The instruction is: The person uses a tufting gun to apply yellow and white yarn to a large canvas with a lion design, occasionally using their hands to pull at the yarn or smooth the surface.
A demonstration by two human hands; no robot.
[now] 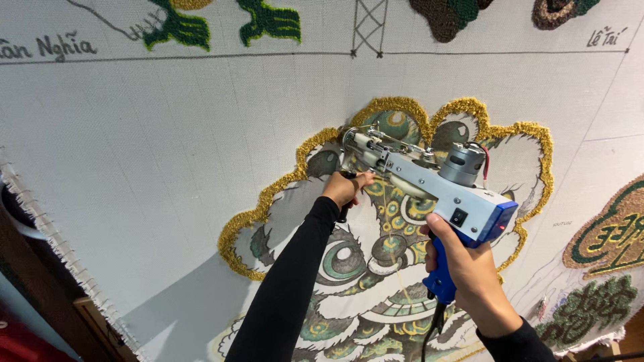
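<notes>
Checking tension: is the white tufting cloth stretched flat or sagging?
Stretched flat: the white tufting cloth shows no folds, and its drawn lines run straight.

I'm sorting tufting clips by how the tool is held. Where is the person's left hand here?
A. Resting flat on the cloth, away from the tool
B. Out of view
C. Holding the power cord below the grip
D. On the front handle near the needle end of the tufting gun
D: the left hand grips the front handle under the needle end of the tufting gun, while the right hand holds the blue rear grip.
</notes>
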